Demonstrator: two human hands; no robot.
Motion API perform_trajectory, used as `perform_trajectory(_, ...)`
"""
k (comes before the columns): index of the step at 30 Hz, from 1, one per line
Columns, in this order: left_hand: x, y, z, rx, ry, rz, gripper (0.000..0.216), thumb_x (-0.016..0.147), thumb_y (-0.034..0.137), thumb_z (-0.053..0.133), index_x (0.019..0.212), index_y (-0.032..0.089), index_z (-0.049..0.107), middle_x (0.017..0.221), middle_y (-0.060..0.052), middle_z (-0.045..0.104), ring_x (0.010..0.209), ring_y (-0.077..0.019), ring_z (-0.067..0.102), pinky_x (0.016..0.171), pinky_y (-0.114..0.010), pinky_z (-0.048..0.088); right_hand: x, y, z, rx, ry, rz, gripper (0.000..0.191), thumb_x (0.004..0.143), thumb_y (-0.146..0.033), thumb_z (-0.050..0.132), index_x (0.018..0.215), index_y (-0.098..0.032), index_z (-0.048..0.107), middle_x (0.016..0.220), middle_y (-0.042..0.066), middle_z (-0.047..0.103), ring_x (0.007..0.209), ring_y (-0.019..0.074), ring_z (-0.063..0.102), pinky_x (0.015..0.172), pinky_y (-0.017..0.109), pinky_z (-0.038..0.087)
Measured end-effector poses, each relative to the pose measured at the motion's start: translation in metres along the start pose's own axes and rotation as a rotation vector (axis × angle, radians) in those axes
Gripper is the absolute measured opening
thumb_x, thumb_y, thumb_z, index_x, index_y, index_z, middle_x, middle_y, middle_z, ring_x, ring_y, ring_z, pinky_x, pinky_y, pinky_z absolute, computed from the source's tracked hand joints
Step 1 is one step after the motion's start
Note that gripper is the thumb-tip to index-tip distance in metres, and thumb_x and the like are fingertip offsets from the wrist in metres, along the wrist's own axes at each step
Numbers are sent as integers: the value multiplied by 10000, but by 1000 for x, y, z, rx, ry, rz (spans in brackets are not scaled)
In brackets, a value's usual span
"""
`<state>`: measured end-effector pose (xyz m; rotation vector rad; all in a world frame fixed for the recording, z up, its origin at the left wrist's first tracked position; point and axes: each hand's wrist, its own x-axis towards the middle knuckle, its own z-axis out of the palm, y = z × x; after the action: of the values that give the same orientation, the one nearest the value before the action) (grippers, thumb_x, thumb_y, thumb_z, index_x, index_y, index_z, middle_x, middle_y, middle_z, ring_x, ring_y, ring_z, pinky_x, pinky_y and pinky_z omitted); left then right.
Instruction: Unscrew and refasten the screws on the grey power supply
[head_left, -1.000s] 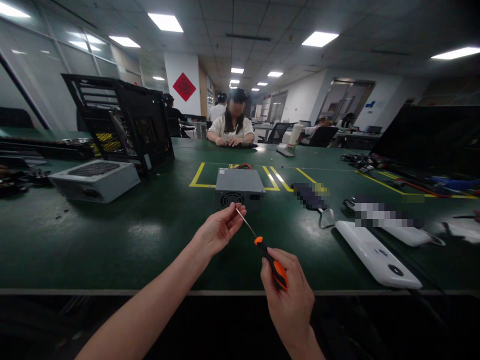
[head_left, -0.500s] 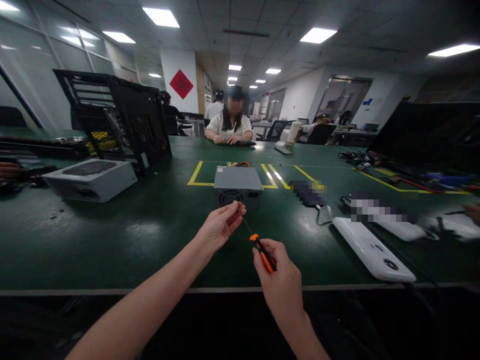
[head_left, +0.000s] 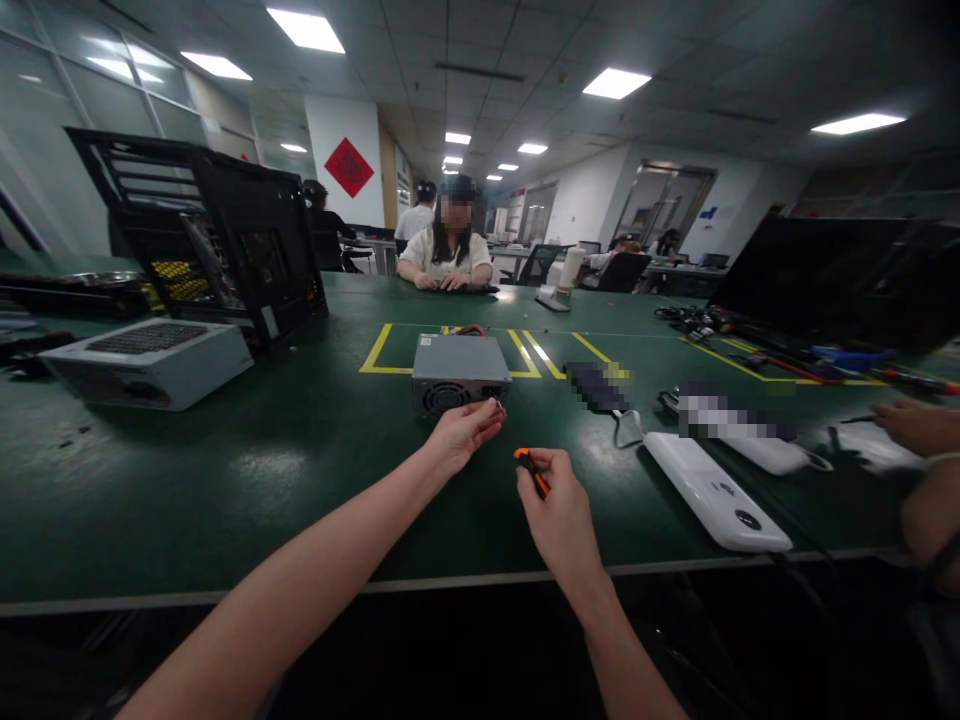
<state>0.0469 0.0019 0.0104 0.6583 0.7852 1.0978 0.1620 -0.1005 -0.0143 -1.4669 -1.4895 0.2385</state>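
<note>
A grey computer power supply (head_left: 459, 356), with a round fan grille on its front, sits on the green table ahead of me. My left hand (head_left: 466, 434) reaches toward its front right corner, thumb and fingertips pinched together. What lies between those fingertips, if anything, is too small to make out. Closed around an orange and black screwdriver (head_left: 533, 474) is my right hand (head_left: 559, 502), a little to the right and nearer to me. The screwdriver's shaft can hardly be seen.
At the left stand a second power supply (head_left: 154, 362) and an open black computer case (head_left: 225, 235). White power banks (head_left: 709, 485) with cables lie to the right. A co-worker's hand (head_left: 919, 425) shows at the right edge; another person sits across the table.
My left hand has moved right, off the screwdriver's tip and toward the power supply's right side. The screwdriver in my right hand has turned, so less of its shaft shows.
</note>
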Motion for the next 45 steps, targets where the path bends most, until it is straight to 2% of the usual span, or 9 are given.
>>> perform_trajectory(8,-1,-2,-12,55,2,-3,93,822,100,546,833,71,634,803,-122,674,652,-111,633,589,-189,510,11,2,-4,-70,25,20,153,805,-263,451,920,-172,491,874,84,623,807,212,624,716,373,499)
perform_trajectory(15,-8,-5,-6,231,-105,20,72,752,150,648,777,85,667,789,-108,674,641,-106,613,554,-168,477,1,-6,4,-75,-1,-8,137,806,-225,439,924,-176,489,873,75,620,801,196,627,689,339,498)
perform_trajectory(21,-10,-5,-5,242,-61,6,68,757,133,638,792,81,665,768,-111,667,646,-117,607,574,-192,478,8,-2,1,-168,64,-8,153,807,-249,434,925,-166,485,867,89,615,794,220,623,671,352,483)
perform_trajectory(45,-10,-3,-6,289,-55,-5,99,820,134,559,860,80,631,765,-79,638,685,-110,597,581,-191,494,15,-4,5,-237,-5,57,157,814,-238,411,941,-162,464,912,102,605,812,239,608,693,370,460)
